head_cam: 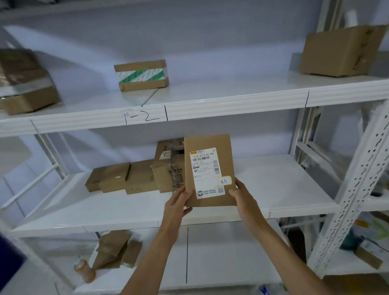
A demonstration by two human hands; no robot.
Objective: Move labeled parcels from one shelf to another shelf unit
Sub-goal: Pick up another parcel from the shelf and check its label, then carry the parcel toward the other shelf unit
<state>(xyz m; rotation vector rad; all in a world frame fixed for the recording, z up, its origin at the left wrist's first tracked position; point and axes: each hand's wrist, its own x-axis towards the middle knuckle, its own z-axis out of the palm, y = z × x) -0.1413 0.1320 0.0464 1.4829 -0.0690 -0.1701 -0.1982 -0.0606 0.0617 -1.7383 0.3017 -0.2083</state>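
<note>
flat brown parcel (209, 171) held upright in front of middle shelf (278, 188), white label (206, 173) facing camera | left hand (177, 203) clamped on lower left corner, thumb on front face | right hand (242, 197) clamped on lower right edge, fingers curled behind | cardboard boxes (137, 177) on shelf behind

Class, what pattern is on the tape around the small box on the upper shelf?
Green and white diagonal stripes on the tape, head view.
</note>
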